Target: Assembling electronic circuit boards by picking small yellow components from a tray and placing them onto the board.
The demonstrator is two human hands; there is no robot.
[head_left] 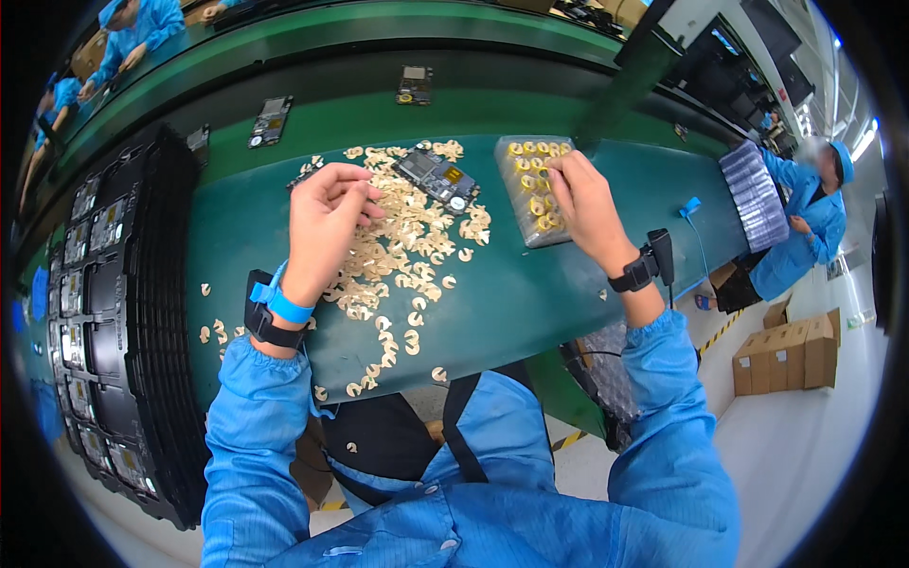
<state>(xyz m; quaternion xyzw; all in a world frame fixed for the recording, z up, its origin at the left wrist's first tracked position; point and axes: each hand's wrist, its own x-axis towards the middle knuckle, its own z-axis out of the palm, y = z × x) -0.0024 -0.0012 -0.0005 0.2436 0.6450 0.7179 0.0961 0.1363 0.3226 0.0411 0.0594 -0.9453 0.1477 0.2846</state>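
My left hand (327,222) is over the left side of a heap of small cream-coloured C-shaped pieces (402,246). Its fingers are curled in with thumb and fingertips together; what they hold, if anything, cannot be made out. My right hand (589,204) reaches over a clear plastic tray (516,199) with rows of small round yellow-rimmed parts (538,163). Thumb and index finger pinch at the tray's right side, hiding what is between them. A circuit board (436,178) lies on the far part of the heap, between my hands. Another board's dark edge shows behind my left hand.
Black trays (128,331) holding boards are stacked at the left. Further boards (271,121) lie on the green belt beyond the mat (483,322). A blue cord (699,237) and a stack of clear trays (755,194) are at the right. A co-worker (810,222) stands beyond; cardboard boxes (786,355) sit on the floor.
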